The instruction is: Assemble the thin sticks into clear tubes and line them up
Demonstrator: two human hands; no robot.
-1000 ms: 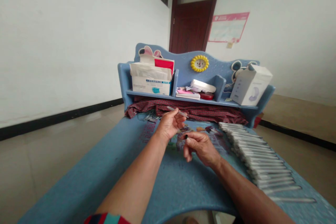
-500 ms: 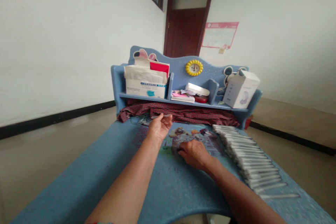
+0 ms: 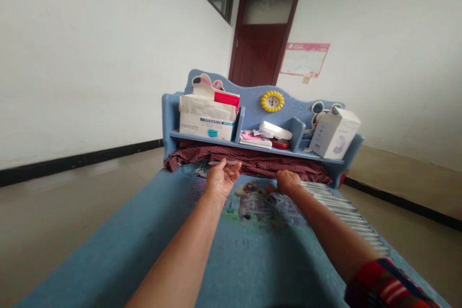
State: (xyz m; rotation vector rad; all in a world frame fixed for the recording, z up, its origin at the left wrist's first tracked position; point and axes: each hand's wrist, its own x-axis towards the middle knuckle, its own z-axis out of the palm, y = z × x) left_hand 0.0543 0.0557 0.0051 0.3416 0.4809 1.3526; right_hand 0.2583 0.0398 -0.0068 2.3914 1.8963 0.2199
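Observation:
My left hand (image 3: 221, 178) is raised above the blue desk (image 3: 151, 231), its fingers pinched on a thin grey pen tube (image 3: 224, 162) held level. My right hand (image 3: 288, 181) reaches far forward to the near edge of the red checked cloth (image 3: 267, 162), beside the far end of a row of several grey pen tubes (image 3: 342, 211) laid side by side along the desk's right side. Its fingers are curled under, and what they hold, if anything, is hidden. A cartoon picture (image 3: 260, 202) is printed on the desk between my arms.
A blue shelf (image 3: 252, 139) at the desk's back carries a box of face masks (image 3: 206, 125), pink booklets (image 3: 255, 138), a red tin (image 3: 282, 143) and a white carton (image 3: 335, 134). A small yellow clock (image 3: 272, 101) sits on the backboard. Behind stand a dark door (image 3: 260, 53) and white walls.
My right hand has left the middle of the desk and reached forward and right to the cloth's edge. My left hand has lowered slightly, the tube still in it. The camera has tilted.

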